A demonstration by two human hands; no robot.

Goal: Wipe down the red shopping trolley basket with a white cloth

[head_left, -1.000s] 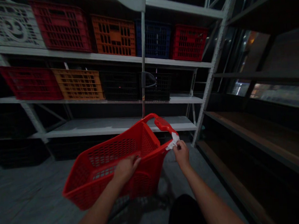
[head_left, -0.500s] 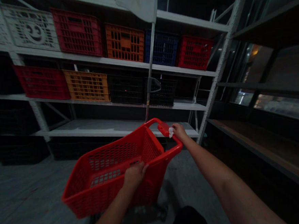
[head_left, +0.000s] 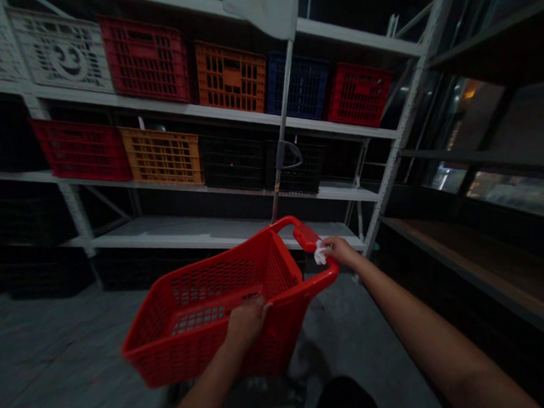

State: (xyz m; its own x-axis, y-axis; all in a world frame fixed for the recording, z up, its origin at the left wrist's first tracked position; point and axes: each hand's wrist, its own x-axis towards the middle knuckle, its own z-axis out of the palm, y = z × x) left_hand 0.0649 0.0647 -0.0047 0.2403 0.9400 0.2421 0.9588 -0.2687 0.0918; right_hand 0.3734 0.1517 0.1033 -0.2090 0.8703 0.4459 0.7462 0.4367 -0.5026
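Note:
A red plastic shopping cart (head_left: 207, 345) stands in front of me, its basket pointing to the left. My left hand (head_left: 247, 322) is closed over the near rim of the basket, close to the handle end. At the cart's handle (head_left: 326, 280), my right hand (head_left: 342, 250) pinches a crumpled white tissue or cloth (head_left: 320, 252) against the bar. A pole (head_left: 285, 94) with a white flag-like panel (head_left: 262, 7) at its top rises behind the handle. It carries a grey loop-shaped bracket (head_left: 289, 154) partway up.
Behind the cart is a white metal shelf rack (head_left: 176, 232) with coloured crates, among them an orange crate (head_left: 232, 76) and a yellow crate (head_left: 162, 154). Dark shelving with a wooden board (head_left: 482, 276) runs along the right. Grey floor (head_left: 45, 363) lies to the left.
My right hand has moved slightly right and down along the handle with the white tissue or cloth, more of which now shows. The cart sits a little further right in view; my left hand stays on its rim.

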